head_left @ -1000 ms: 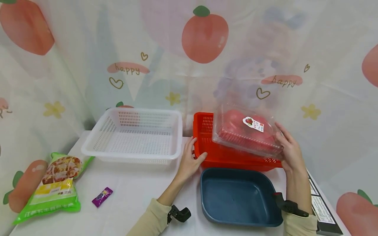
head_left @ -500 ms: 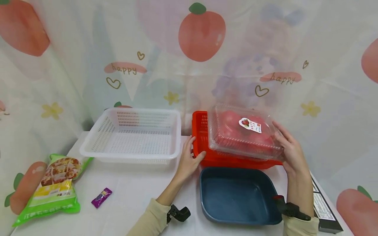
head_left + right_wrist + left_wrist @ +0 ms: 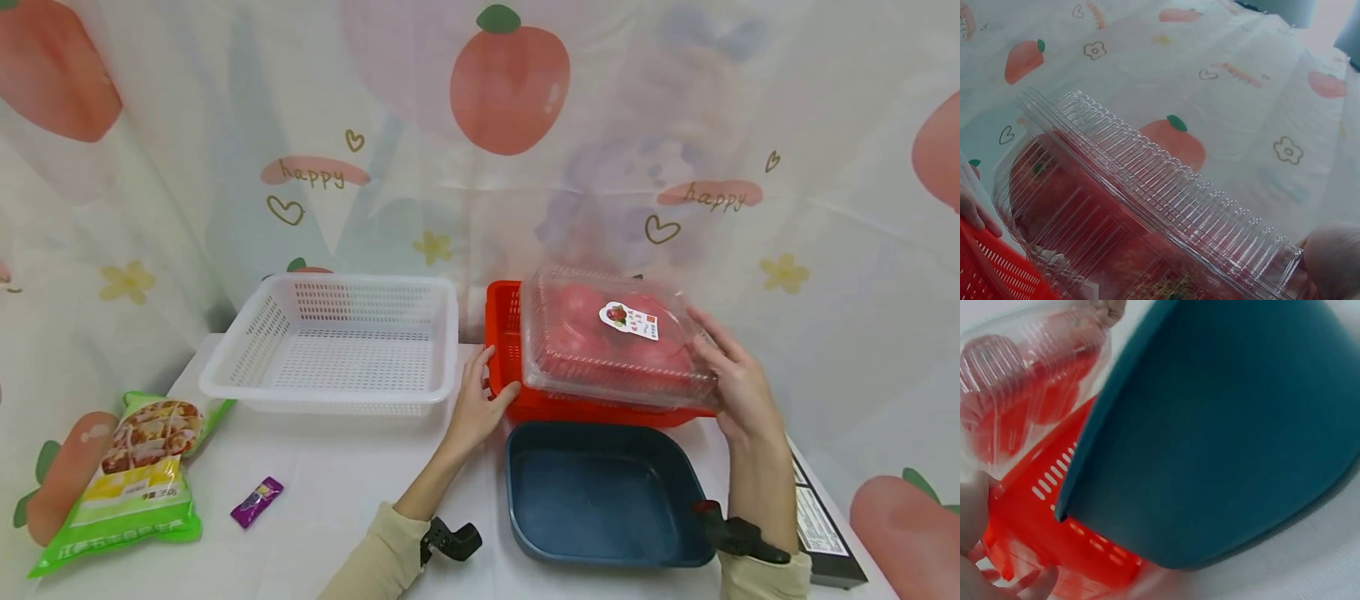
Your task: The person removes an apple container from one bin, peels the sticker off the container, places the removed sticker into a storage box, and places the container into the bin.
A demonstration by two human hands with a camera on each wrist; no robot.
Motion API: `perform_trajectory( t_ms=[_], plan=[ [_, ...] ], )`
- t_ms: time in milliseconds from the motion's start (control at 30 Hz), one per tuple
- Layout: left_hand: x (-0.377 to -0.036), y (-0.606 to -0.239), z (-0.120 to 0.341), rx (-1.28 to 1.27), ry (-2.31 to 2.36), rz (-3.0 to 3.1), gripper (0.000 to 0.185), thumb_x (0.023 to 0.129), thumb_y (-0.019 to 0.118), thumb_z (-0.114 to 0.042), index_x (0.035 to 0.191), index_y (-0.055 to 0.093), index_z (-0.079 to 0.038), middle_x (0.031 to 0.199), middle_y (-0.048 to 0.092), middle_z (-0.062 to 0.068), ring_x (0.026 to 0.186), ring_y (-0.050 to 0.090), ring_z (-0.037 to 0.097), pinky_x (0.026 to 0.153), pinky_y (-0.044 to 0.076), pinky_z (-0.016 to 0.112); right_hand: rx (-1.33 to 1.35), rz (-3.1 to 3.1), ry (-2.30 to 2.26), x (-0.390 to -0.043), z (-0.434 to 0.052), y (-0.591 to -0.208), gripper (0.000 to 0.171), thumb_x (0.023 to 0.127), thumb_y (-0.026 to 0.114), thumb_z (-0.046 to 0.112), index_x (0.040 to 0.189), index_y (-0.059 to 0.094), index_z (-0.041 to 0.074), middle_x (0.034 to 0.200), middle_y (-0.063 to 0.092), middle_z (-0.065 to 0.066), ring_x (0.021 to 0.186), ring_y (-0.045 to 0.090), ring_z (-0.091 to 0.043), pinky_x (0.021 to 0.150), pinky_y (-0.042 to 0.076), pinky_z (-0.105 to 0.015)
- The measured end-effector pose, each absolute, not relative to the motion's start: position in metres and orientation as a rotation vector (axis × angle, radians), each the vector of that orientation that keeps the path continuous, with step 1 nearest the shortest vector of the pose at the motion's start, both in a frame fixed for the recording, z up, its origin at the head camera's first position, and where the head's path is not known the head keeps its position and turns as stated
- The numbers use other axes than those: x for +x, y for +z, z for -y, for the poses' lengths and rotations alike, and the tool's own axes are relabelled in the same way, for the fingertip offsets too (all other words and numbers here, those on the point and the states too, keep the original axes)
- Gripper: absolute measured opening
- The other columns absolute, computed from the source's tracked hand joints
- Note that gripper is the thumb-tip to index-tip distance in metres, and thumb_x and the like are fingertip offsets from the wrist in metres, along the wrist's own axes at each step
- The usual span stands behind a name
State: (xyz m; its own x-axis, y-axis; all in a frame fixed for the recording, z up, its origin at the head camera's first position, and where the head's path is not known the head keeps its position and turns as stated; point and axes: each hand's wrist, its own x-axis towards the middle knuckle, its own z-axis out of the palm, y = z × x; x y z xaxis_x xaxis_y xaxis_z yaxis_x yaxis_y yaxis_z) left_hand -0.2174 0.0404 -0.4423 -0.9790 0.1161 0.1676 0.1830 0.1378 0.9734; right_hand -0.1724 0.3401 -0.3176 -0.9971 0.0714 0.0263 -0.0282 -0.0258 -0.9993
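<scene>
In the head view my right hand (image 3: 738, 379) grips the right end of a clear plastic clamshell box (image 3: 618, 337) of large round red fruit, their kind unclear, with a white label on its lid. The box is held tilted over the red slotted basket (image 3: 504, 333), hiding most of its inside. My left hand (image 3: 480, 408) holds that basket's front left corner, thumb and fingers on either side. In the left wrist view, the thumb lies by the basket's rim and the fingertips (image 3: 1041, 581) curl beside its wall. The right wrist view shows the clamshell box (image 3: 1122, 212) closed.
A dark blue basin (image 3: 607, 496) stands right in front of the red basket. To the left are a white slotted basket (image 3: 352, 350), a small purple packet (image 3: 257, 502) and a green food bag (image 3: 131, 483). A black box (image 3: 825, 525) lies beyond the right forearm.
The clamshell box has moved a little to the left and lies more level over the red basket. My left hand stays at the basket's corner. The head view has shifted slightly.
</scene>
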Motion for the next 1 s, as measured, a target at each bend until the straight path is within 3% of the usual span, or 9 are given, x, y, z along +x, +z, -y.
perform_trajectory(
  t_ms=[267, 400, 500, 633, 767, 867, 1000],
  plan=[
    [-0.209, -0.427, -0.04, -0.216, -2.083, 2.238, 0.061, 0.098, 0.052, -0.039, 0.151, 0.028, -0.022, 0.155, 0.03, 0.002, 0.142, 0.032, 0.029, 0.113, 0.036, 0.052, -0.051, 2.161, 2.167, -0.175, -0.34, -0.321, 0.054, 0.098, 0.054, 0.03, 0.149, 0.038, 0.03, 0.123, 0.045, 0.013, 0.093, 0.06, -0.002, 0.07, 0.057, -0.018],
    [-0.204, -0.409, -0.038, -0.314, -2.086, 2.097, 0.053, 0.1, 0.049, -0.033, 0.149, 0.033, -0.023, 0.153, 0.035, 0.008, 0.14, 0.036, 0.032, 0.112, 0.037, 0.053, -0.064, 2.166, 2.169, -0.175, -0.341, -0.32, 0.055, 0.098, 0.054, 0.031, 0.15, 0.037, 0.03, 0.122, 0.045, 0.014, 0.093, 0.059, -0.002, 0.071, 0.057, -0.018],
    [-0.202, -0.39, -0.035, -0.374, -2.113, 2.044, 0.053, 0.097, 0.053, -0.031, 0.147, 0.036, -0.031, 0.149, 0.04, 0.009, 0.133, 0.044, 0.03, 0.106, 0.045, 0.049, -0.071, 2.169, 2.175, -0.175, -0.338, -0.32, 0.055, 0.097, 0.055, 0.031, 0.15, 0.036, 0.031, 0.123, 0.045, 0.014, 0.095, 0.058, -0.002, 0.071, 0.057, -0.018],
    [-0.204, -0.367, -0.032, -0.424, -2.146, 2.134, 0.06, 0.093, 0.057, -0.041, 0.148, 0.033, -0.039, 0.139, 0.048, 0.006, 0.12, 0.054, 0.025, 0.095, 0.053, 0.043, -0.054, 2.18, 2.166, -0.176, -0.334, -0.321, 0.056, 0.098, 0.054, 0.031, 0.15, 0.035, 0.03, 0.123, 0.045, 0.013, 0.099, 0.054, -0.006, 0.072, 0.057, -0.018],
    [-0.206, -0.357, -0.03, -0.48, -2.155, 2.24, 0.063, 0.091, 0.06, -0.043, 0.147, 0.031, -0.043, 0.13, 0.051, 0.007, 0.109, 0.056, 0.028, 0.086, 0.057, 0.039, -0.019, 2.21, 2.146, -0.178, -0.328, -0.322, 0.056, 0.098, 0.054, 0.03, 0.151, 0.034, 0.028, 0.121, 0.044, 0.011, 0.098, 0.054, -0.006, 0.072, 0.057, -0.018],
    [-0.206, -0.355, -0.029, -0.506, -2.132, 2.258, 0.06, 0.091, 0.061, -0.041, 0.145, 0.034, -0.046, 0.126, 0.05, 0.007, 0.101, 0.056, 0.025, 0.08, 0.057, 0.033, -0.015, 2.244, 2.13, -0.177, -0.325, -0.322, 0.056, 0.099, 0.053, 0.031, 0.151, 0.034, 0.028, 0.122, 0.042, 0.01, 0.098, 0.054, -0.007, 0.073, 0.057, -0.019],
    [-0.206, -0.352, -0.025, -0.55, -2.051, 2.234, 0.056, 0.092, 0.06, -0.038, 0.144, 0.04, -0.042, 0.102, 0.049, 0.007, 0.071, 0.05, 0.019, 0.06, 0.048, 0.025, -0.027, 2.291, 2.108, -0.176, -0.318, -0.321, 0.055, 0.099, 0.052, 0.035, 0.15, 0.035, 0.031, 0.126, 0.039, 0.01, 0.106, 0.048, -0.011, 0.076, 0.056, -0.019]
  ],
)
